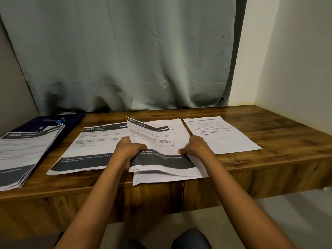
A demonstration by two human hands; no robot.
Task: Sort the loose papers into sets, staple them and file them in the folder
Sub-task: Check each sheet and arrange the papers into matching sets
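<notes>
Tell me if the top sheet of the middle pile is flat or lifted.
Lifted. The white printed sheet with dark bands bows up off the white paper pile; left hand and right hand hold its sides.

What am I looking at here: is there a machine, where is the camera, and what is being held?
There is no machine here. These are a person's two bare hands, filmed by a single camera worn on the head that looks forward and down. The left hand and right hand each grip one side of the middle paper stack, whose top sheet bows upward. Elsewhere on the wooden desk lie a pile headed 2437 to its left and white printed pages to its right. A far-left pile rests partly on a dark blue folder. A grey curtain hangs behind.
</notes>
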